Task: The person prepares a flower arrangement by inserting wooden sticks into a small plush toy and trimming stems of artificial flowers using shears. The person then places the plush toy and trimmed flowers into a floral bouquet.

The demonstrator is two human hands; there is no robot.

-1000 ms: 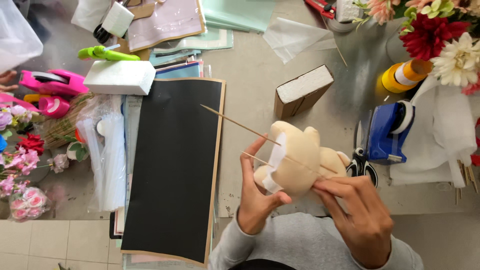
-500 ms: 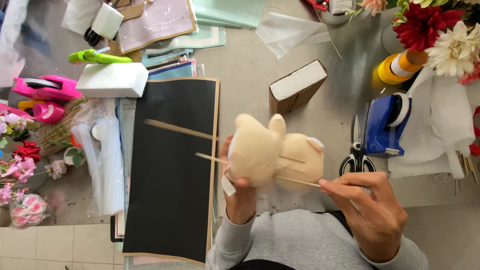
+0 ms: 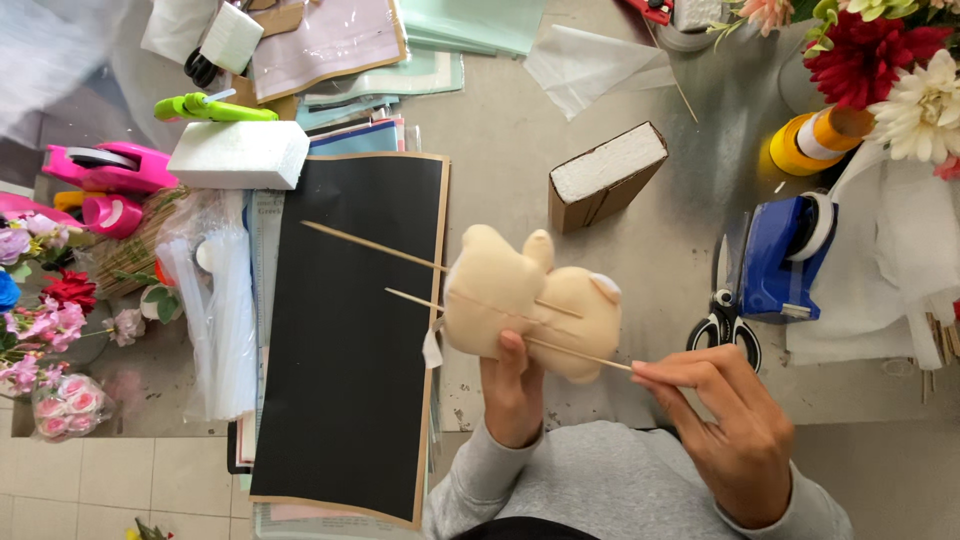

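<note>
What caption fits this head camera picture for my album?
Left hand holds a cream plush toy while right hand pinches a wooden skewer laid across it.

The grey worktop [image 3: 520,150] carries a black paper sheet [image 3: 350,330], with a white foam block [image 3: 238,155] beyond its far left corner, an open cardboard box [image 3: 605,178] to its right, and scissors [image 3: 725,315] and a blue tape dispenser [image 3: 785,255] farther right.

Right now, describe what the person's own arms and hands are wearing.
Both arms wear long grey sleeves of soft knit fabric, reaching the wrists. The left hand and right hand are bare: no gloves, and no rings, watch or markings show in this view.
</note>
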